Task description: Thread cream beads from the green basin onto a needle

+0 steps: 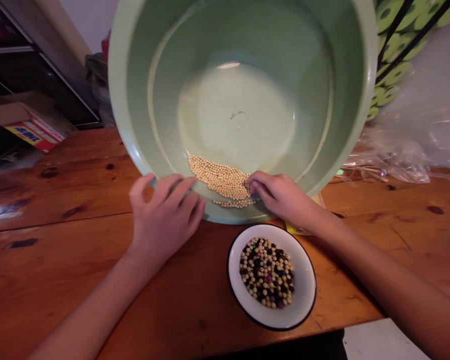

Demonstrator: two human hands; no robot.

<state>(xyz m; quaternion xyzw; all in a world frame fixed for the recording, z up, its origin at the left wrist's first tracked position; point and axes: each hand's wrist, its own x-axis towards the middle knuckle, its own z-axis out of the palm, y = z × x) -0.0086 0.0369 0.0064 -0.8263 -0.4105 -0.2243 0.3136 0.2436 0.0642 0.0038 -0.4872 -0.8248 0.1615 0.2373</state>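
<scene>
A large pale green plastic basin (240, 120) is tilted toward me on the wooden table. Many small light wooden beads (221, 177) lie heaped along its lower inner wall, with a thin row of them nearer the rim. My left hand (167, 207) is at the basin's lower left rim, fingers apart and holding nothing visible. Inside the basin, my right hand (272, 192) pinches at the right end of the heap; what lies between its fingertips is too small to make out. Just below the rim stands a white bowl (303, 295) with a dark edge, holding mixed beads, light, black and a few coloured.
The wooden table (71, 250) spreads to both sides. A cardboard box (41, 125) is at the far left. Crumpled clear plastic (408, 145) lies at the right, below green rolls (393, 55). A yellow packet (296, 229) shows partly under the right forearm.
</scene>
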